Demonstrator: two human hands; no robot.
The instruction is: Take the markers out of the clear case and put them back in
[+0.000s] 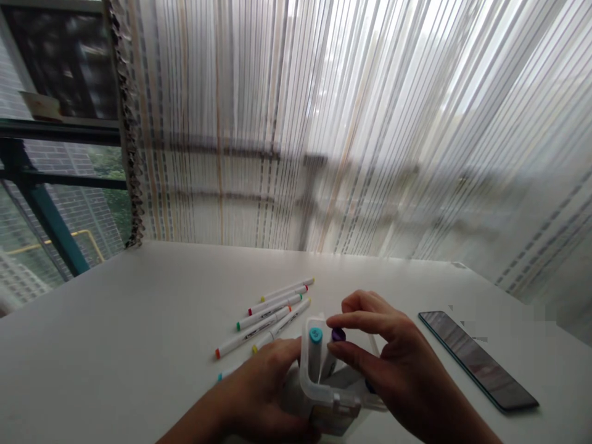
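A clear plastic box is gripped around its left side by my left hand. Inside it, a marker with a light blue end stands upright near the left wall. My right hand reaches over the box, thumb and index finger pinching the purple end of a white marker that stands in it. A dark marker end shows partly beneath my right hand. Several white markers with yellow, red, green and orange ends lie on the table beyond my left hand. One with a light blue end is partly hidden by that hand.
A phone lies screen up on the white table, right of my right hand. Behind the table's far edge hangs a striped sheer curtain. At the left is a window with a dark teal frame.
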